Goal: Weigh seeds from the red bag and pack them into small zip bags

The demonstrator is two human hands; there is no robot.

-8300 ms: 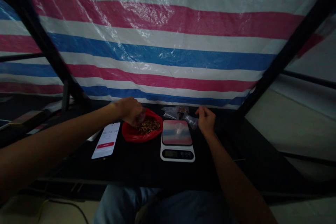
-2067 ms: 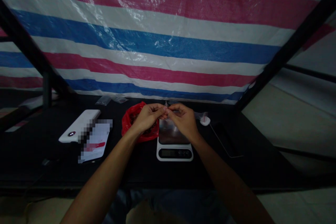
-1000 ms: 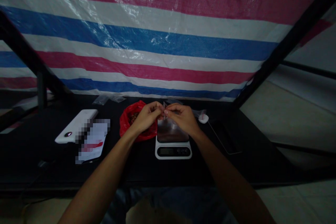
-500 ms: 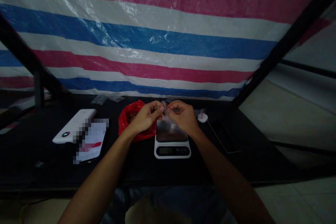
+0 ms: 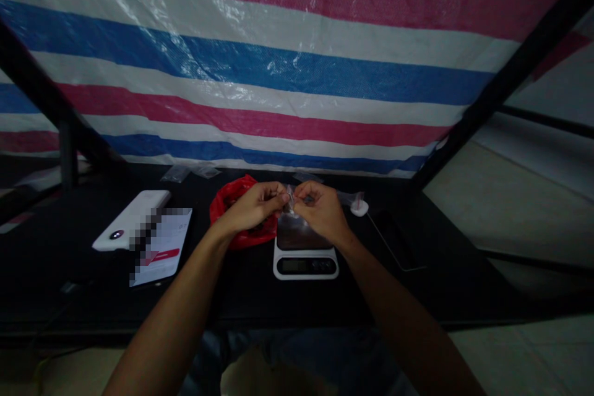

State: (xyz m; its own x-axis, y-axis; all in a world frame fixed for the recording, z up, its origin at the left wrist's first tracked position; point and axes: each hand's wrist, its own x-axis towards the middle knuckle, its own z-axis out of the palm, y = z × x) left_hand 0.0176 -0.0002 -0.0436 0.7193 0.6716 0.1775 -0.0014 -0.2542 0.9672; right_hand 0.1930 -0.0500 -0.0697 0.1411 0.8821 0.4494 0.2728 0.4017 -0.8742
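Between my two hands is a small clear plastic bag [image 5: 290, 202], pinched from both sides above a digital scale [image 5: 305, 265]. My left hand [image 5: 260, 203] grips the bag's left side with thumb and fingers. On the other side, my right hand [image 5: 320, 205] pinches it the same way. The scale has a metal plate and a white body with a dark display; my hands hide the back of the plate. Just left of it lies an open red plastic bag [image 5: 253, 238], its dark contents partly covered by my left hand and forearm.
To the left lie a white power bank [image 5: 125, 223] and a phone with a lit screen [image 5: 169, 247]. Clear bags [image 5: 176, 174] rest at the back of the black table [image 5: 241, 297]. At right are a white round-ended object [image 5: 359, 208] and a dark flat device [image 5: 394, 238].
My hands have come slightly lower and the clear bag has shifted between my fingers. Both hands still pinch it. The scale and red bag stay in place.
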